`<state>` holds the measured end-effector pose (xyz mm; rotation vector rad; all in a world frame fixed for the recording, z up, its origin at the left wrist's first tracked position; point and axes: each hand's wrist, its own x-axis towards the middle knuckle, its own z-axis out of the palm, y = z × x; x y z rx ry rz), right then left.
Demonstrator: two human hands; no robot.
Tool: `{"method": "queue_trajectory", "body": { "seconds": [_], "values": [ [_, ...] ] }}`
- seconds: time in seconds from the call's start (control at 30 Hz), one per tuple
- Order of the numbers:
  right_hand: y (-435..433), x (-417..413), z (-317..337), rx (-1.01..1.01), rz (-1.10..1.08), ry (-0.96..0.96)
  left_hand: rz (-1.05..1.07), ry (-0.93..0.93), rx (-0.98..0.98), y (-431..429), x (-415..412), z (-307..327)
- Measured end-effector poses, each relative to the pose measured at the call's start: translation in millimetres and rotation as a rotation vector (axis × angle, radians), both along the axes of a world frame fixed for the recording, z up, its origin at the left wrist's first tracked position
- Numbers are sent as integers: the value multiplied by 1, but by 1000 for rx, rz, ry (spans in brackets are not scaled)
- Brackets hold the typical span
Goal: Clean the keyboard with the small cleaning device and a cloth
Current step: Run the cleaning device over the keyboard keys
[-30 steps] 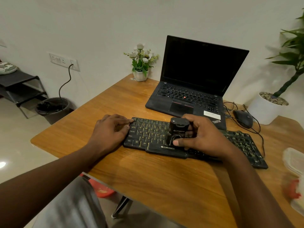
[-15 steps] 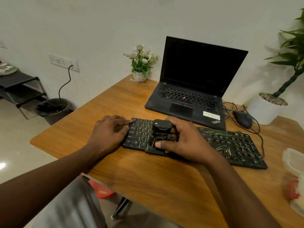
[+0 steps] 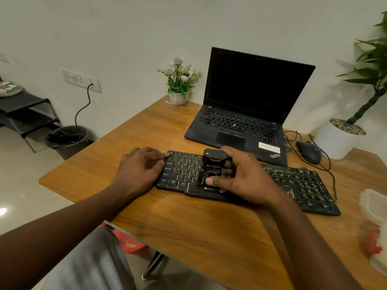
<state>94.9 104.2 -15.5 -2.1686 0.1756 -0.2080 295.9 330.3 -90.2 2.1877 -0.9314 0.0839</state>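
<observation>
A black keyboard (image 3: 297, 185) with yellow-lit legends lies across the wooden desk (image 3: 188, 227) in front of me. My right hand (image 3: 243, 178) grips a small black cleaning device (image 3: 212, 166) that stands upright on the keys left of the keyboard's middle, thumb on its front. My left hand (image 3: 138, 170) rests on the keyboard's left end, fingers lying on the edge keys. No cloth shows in this view.
An open black laptop (image 3: 247, 114) stands behind the keyboard. A wired mouse (image 3: 308, 151) and cables lie to its right beside a white plant pot (image 3: 335, 141). A small flower pot (image 3: 178, 97) is at the back. Plastic containers (image 3: 372, 206) sit at the right edge.
My right hand has slid the cleaning device leftward along the keys, from near the keyboard's middle toward its left half. My left hand has stayed in place.
</observation>
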Motion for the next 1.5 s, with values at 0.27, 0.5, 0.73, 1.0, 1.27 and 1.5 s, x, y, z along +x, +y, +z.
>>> {"method": "queue_trajectory", "body": {
  "seconds": [0.27, 0.5, 0.73, 1.0, 1.27, 1.5],
  "values": [
    [-23, -8, 5, -6, -83, 15, -1, 4, -3, 0, 0, 0],
    [-35, -3, -3, -30, -313, -81, 0, -2, 6, 1, 1, -2],
    [-19, 3, -5, 49, -146, -44, -3, 2, 20, 0, 2, -2],
    [-51, -5, -6, -184, -447, -79, -6, 4, 12, 1, 2, -3],
    [-29, 12, -20, -81, -313, -101, -16, 15, 5, 1, 1, -1],
    [-50, 1, -13, -30, -387, -47, -2, 6, -2, -1, -2, 1]
  ]
}}
